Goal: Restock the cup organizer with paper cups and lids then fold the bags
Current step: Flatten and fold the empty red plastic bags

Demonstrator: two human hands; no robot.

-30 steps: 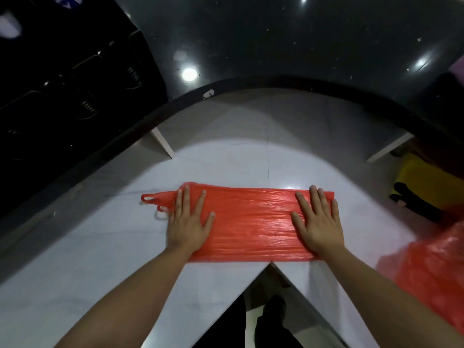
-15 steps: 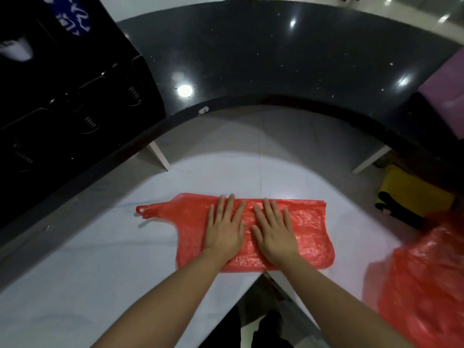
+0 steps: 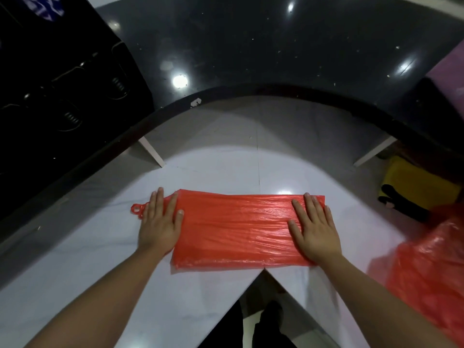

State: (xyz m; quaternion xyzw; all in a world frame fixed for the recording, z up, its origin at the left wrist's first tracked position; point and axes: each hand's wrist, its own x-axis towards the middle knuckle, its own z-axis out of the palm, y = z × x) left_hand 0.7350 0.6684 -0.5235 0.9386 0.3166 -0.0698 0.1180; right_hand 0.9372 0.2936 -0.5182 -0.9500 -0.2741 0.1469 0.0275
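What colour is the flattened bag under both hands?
Translucent red-orange, plain with no print; the bag shows clearly in the head view, the only one.

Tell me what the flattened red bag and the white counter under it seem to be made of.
Red bag: thin plastic film, glossy, slightly translucent; it shows fine wrinkles and bright glints where the left hand and right hand press it flat. White counter: a hard, polished slab, perhaps stone or laminate; it mirrors the ceiling light and has a straight seam.

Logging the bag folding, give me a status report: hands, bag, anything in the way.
Left hand and right hand flat on the red bag ends. Bag flattened on the white counter. Second red bag bunched at right, apart.
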